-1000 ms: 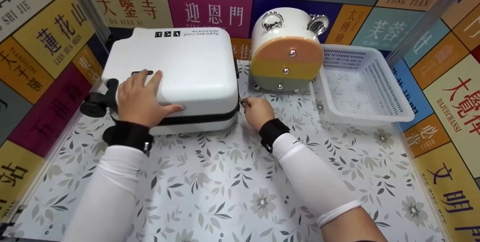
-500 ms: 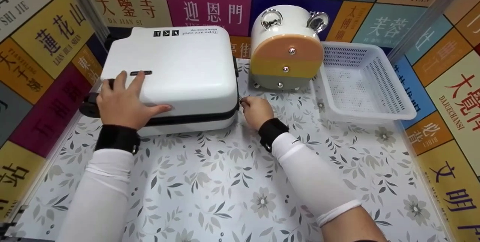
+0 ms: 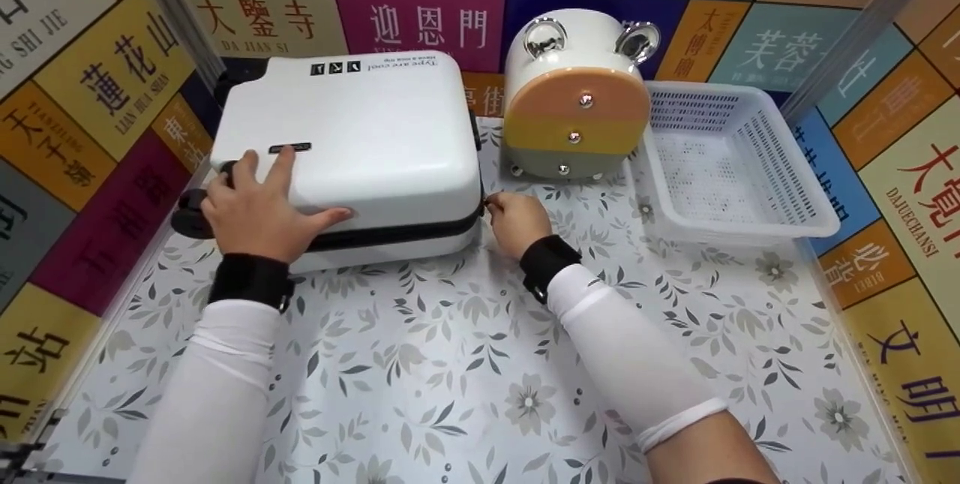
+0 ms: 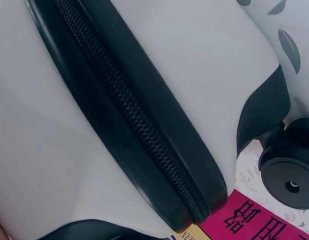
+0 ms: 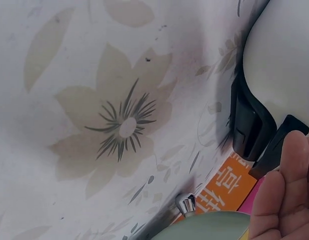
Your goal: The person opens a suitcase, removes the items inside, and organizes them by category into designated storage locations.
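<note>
Your left hand (image 3: 259,210) lies flat, fingers straight, on the near-left corner of the white suitcase (image 3: 360,146) at the mat's (image 3: 465,371) far left. Your right hand (image 3: 517,221) seems to pinch the zipper pull (image 3: 487,204) at its near-right corner. Farther right stand a round case (image 3: 574,105) and a basket (image 3: 731,169).

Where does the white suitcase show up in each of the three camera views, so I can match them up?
Head: the white suitcase lies flat at upper left, the left hand resting on its lid.
Left wrist: it fills most of the picture, with the black zipper band running diagonally and a wheel at lower right.
Right wrist: only a corner shows at upper right.
Shared landmark: the black zipper band.
</note>
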A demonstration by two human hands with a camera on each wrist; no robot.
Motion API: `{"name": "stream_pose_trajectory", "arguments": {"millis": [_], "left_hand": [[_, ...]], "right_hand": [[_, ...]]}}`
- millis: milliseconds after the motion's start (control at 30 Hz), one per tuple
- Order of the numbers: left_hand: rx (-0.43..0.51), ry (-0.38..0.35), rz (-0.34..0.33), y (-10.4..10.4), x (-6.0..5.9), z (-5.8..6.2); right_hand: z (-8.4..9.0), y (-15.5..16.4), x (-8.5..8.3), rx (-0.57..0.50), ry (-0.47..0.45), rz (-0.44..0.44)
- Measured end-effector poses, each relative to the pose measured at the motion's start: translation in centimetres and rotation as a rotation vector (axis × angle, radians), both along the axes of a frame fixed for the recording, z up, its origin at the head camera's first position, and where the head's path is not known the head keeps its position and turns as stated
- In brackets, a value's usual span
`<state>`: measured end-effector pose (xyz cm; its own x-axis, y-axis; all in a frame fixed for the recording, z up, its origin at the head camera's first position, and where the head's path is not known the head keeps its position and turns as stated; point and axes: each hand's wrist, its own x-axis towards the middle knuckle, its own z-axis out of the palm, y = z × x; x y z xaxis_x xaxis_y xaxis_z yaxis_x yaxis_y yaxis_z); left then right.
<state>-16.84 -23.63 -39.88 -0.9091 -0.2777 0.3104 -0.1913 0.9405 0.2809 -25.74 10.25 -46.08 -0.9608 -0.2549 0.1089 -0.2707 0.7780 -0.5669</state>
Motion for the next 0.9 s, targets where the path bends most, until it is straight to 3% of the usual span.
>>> {"name": "stream_pose_trajectory", "arguments": {"millis": [433, 900], "left_hand": [[0.020, -0.051, 0.048, 1.4, 0.1, 0.1], [0.020, -0.088, 0.058, 1.9, 0.0, 0.2]], "right_hand": [[0.4, 0.1, 0.8, 0.013, 0.000, -0.042], [0.6, 0.2, 2.3, 0.005, 0.006, -0.043]]}}
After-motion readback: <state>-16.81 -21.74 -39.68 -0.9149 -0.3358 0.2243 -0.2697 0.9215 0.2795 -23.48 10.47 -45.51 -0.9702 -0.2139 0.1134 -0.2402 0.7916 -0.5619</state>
